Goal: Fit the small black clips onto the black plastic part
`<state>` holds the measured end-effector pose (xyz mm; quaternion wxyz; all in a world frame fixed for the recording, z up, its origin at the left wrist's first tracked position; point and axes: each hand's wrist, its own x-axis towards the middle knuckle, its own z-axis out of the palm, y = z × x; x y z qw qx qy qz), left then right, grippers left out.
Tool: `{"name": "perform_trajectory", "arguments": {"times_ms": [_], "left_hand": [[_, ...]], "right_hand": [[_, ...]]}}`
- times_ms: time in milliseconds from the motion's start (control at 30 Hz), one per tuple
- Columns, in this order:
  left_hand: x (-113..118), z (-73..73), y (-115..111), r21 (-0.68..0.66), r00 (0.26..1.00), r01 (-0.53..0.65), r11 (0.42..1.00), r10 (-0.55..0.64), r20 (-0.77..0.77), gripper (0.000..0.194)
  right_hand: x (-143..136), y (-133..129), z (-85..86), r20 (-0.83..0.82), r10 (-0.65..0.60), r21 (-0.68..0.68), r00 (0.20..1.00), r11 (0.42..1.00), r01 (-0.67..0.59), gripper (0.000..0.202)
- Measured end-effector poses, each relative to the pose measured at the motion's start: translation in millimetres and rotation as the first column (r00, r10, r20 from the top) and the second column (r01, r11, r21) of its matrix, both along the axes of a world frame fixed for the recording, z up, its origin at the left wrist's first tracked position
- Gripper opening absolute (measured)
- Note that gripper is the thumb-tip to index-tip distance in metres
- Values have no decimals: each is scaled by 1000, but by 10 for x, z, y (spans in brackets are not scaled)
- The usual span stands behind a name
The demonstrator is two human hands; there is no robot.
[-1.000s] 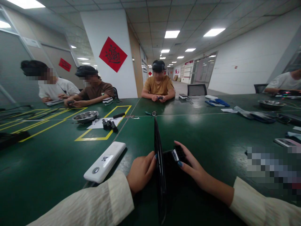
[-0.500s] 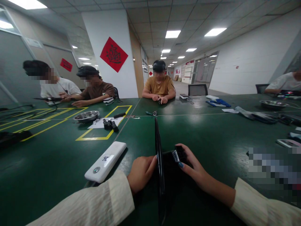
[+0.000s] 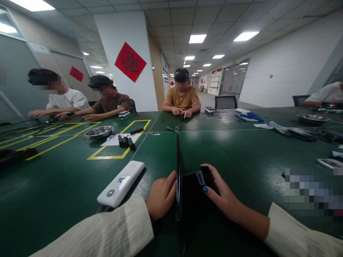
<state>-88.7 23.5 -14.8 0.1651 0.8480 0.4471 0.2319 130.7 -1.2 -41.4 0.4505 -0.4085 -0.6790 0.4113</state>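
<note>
A thin black panel (image 3: 178, 192) stands upright before me, seen nearly edge-on, its near end lost in shadow. My left hand (image 3: 162, 198) is closed on it from the left, with the thumb and fingers at its edge. From the panel's right side a dark flat part (image 3: 190, 178) sticks out; whether they are joined I cannot tell. My right hand (image 3: 223, 194) is wrapped round a black block with a shiny face (image 3: 200, 178), at the outer end of that part. Beside my left wrist lies a white power bank (image 3: 122, 185) marked 26.
Beyond the panel lie pliers (image 3: 174, 129). A metal bowl (image 3: 99, 132) and black cylindrical parts on white paper (image 3: 126, 141) stand at the left. Gloves (image 3: 292, 131) and a phone (image 3: 329, 163) lie at the right. Several people sit around the green table (image 3: 241, 157).
The panel's near end has swung slightly left, and my left hand has shifted a little with it. My right hand keeps its hold. The co-worker at far left has lowered their hands.
</note>
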Motion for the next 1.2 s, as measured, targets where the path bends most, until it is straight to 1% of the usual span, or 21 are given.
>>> {"name": "perform_trajectory", "arguments": {"times_ms": [133, 267, 367, 467, 600, 700, 833, 900, 1067, 1200], "left_hand": [[-10, -35, 39, -48, 999, 20, 999, -18, 39, 39], [-27, -75, 49, -35, 1000, -7, 999, 6, -12, 37], [-19, -34, 20, -41, 998, -3, 999, 0, -64, 34], [3, 25, 1, -68, 997, 7, 998, -12, -72, 41], [22, 52, 9, -119, 997, -47, 992, 40, -63, 48], [28, 51, 11, -113, 998, -70, 991, 70, -6, 44], [24, 44, -1, -100, 997, -42, 994, 48, 55, 36], [12, 25, -3, -94, 998, -26, 995, 30, 50, 33], [-12, -29, 0, -48, 1000, -19, 999, 18, -21, 28], [5, 8, 0, -58, 1000, 8, 998, -8, 1, 33]], "right_hand": [[-8, 0, 0, 33, -24, 21, 999, 1000, 23, 60], [-6, -5, 19, 29, -26, 13, 999, 1000, 26, 61], [-4, -8, 27, 35, -33, 6, 999, 999, 33, 61], [-6, -4, 25, 31, -29, 2, 999, 1000, 29, 60], [-5, 1, 18, 18, -18, -7, 1000, 1000, 18, 59], [3, -10, 20, 22, -17, -8, 1000, 1000, 17, 59], [5, -27, 34, 27, -15, -7, 1000, 1000, 15, 58], [-2, -27, 39, 26, -16, -8, 1000, 1000, 16, 59], [-8, -14, 38, 27, -27, -20, 999, 999, 27, 60], [-4, -4, 30, 23, -44, 3, 999, 999, 44, 59]]}}
